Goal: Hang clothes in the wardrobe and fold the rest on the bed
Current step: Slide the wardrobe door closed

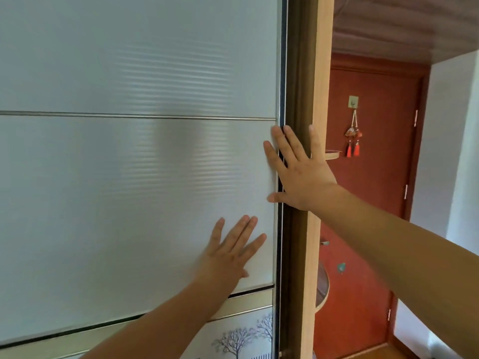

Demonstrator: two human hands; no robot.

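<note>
Head: wardrobe door (124, 193) under left hand (230, 252)

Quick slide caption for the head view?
Left hand and right hand flat against the frosted sliding wardrobe door.

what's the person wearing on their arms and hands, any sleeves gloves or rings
Nothing that shows. The left hand and right hand are bare: no gloves, rings or watch. The left forearm and right forearm are bare too, with no sleeve in view as far as the frame's edge.
</note>
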